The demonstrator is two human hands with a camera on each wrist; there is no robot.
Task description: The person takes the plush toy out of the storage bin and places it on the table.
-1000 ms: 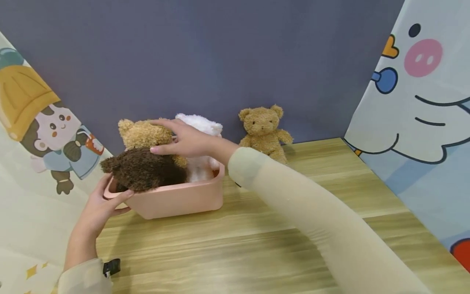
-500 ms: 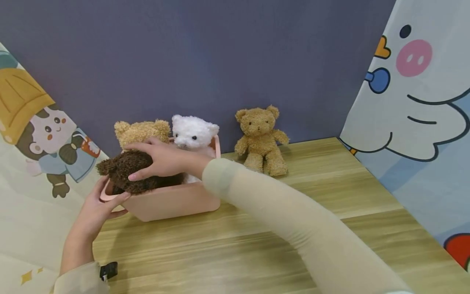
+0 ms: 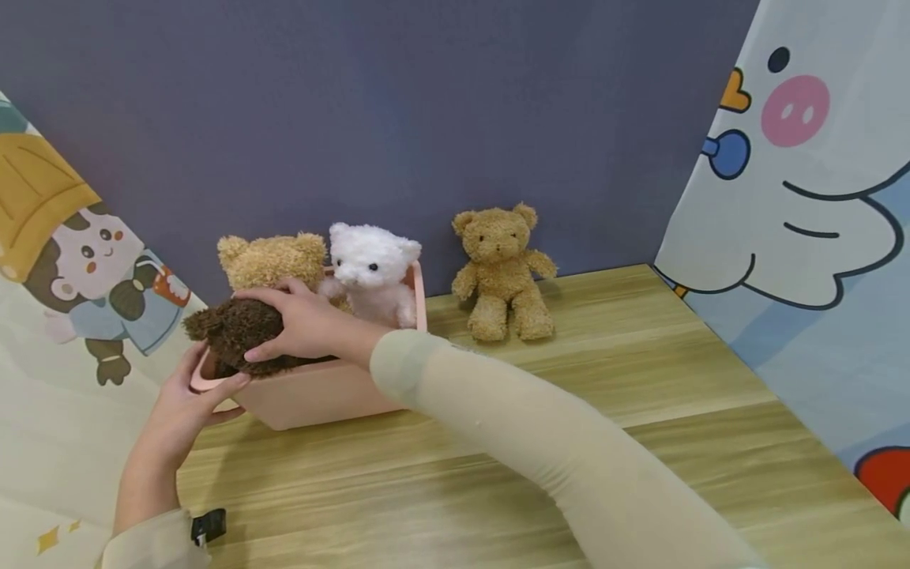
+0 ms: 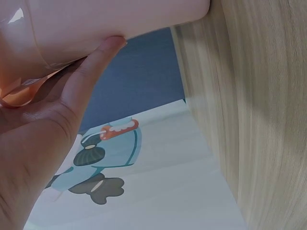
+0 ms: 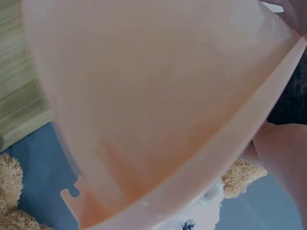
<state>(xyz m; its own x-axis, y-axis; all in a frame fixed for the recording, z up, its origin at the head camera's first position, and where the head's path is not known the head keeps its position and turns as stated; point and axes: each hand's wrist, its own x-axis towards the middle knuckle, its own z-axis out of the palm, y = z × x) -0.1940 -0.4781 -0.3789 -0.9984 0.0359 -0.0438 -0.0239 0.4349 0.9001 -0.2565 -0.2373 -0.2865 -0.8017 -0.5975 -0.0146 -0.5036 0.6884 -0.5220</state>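
In the head view a pink plastic bin [image 3: 320, 399] holds several plush toys. A dark brown plush toy [image 3: 245, 332] lies at its front left, its lower part hidden inside. My right hand [image 3: 313, 324] grips this toy from above, thumb at the front and fingers behind. At the bin's left end, my left hand [image 3: 181, 407] holds the rim. The left wrist view has the left thumb [image 4: 91, 74] pressed along the bin's outer wall [image 4: 110, 19]. Behind the brown toy sit a tan teddy bear [image 3: 273, 259] and a white teddy bear [image 3: 373, 257].
Another tan teddy bear [image 3: 501, 273] sits on the wood-grain table [image 3: 640, 356], right of the bin, against the dark blue-grey back wall [image 3: 441, 118]. Cartoon-printed panels [image 3: 803, 182] flank the table on both sides.
My right hand has moved left and down from the tan bear's head onto the brown toy, uncovering the white bear's face. The left hand stays at the bin's left end.
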